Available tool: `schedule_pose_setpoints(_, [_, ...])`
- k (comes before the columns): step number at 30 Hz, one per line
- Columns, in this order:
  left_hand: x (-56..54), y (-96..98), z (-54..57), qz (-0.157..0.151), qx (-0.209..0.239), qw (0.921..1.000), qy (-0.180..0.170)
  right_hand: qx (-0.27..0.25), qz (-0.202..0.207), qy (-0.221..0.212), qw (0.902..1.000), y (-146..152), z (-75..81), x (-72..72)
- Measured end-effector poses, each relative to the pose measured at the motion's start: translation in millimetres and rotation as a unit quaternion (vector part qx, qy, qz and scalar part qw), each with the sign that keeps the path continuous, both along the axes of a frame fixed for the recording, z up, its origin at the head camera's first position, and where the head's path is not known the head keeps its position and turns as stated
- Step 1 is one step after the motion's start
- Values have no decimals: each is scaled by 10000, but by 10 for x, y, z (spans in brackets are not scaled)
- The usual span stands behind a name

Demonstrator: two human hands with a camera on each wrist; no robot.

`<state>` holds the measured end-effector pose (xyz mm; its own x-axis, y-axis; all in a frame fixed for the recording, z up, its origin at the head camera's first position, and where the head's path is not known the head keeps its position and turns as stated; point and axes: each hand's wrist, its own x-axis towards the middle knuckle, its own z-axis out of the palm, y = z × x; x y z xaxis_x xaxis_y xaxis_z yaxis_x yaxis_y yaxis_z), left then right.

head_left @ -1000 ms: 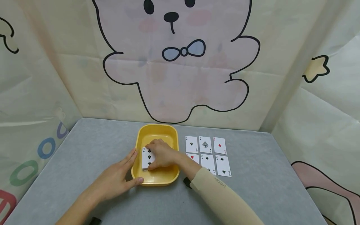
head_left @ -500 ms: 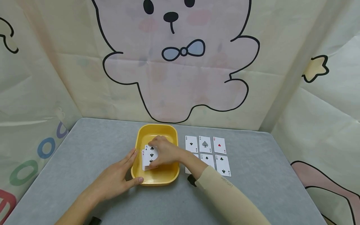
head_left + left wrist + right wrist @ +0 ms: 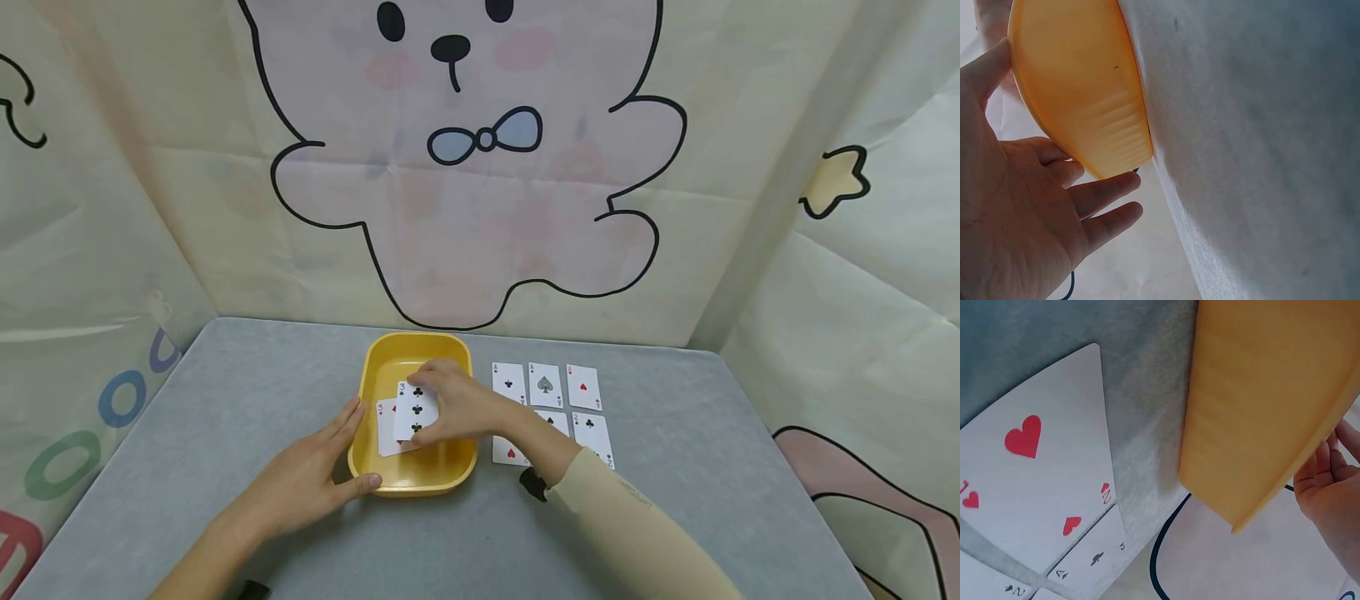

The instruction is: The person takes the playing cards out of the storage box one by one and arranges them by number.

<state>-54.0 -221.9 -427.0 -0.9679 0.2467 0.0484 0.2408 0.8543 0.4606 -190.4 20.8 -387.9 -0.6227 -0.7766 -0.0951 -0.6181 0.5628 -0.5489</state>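
Note:
A yellow tray [image 3: 442, 473] stands on the table. My right hand [image 3: 465, 408] pinches a three of clubs [image 3: 414, 407] between thumb and fingers inside it. Beneath that lies a card with red marks [image 3: 386, 430], partly covered. My left hand [image 3: 318, 471] rests against the tray's left side, thumb at the near rim and fingers extended. In the left wrist view, the left hand [image 3: 1029, 212] touches the rim of the tray [image 3: 1079, 75]. The right wrist view shows my right hand [image 3: 1335, 494] over the tray's edge [image 3: 1260, 394]; the pinched card is hidden there.
Right of the tray, face-up cards lie in two rows: ace of clubs [image 3: 507, 382], ace of spades [image 3: 545, 383] and ace of hearts [image 3: 583, 387] behind; two of hearts [image 3: 1022, 450], two of spades [image 3: 553, 419] and two of clubs [image 3: 592, 433] in front, partly covered by the right arm.
My right hand has slid the three of clubs rightward off the pile, exposing the red-marked card beneath. The left hand has stayed at the tray.

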Motion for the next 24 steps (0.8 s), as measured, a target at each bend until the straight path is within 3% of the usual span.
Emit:
schedule_pose_setpoints(13, [2, 2, -10, 7, 62, 10000, 48, -483, 254, 170, 9984, 275, 93, 142])
schedule_pose_setpoints(24, [-10, 10, -26, 56, 27, 10000, 0, -1021, -52, 27, 9948, 588, 112, 251])
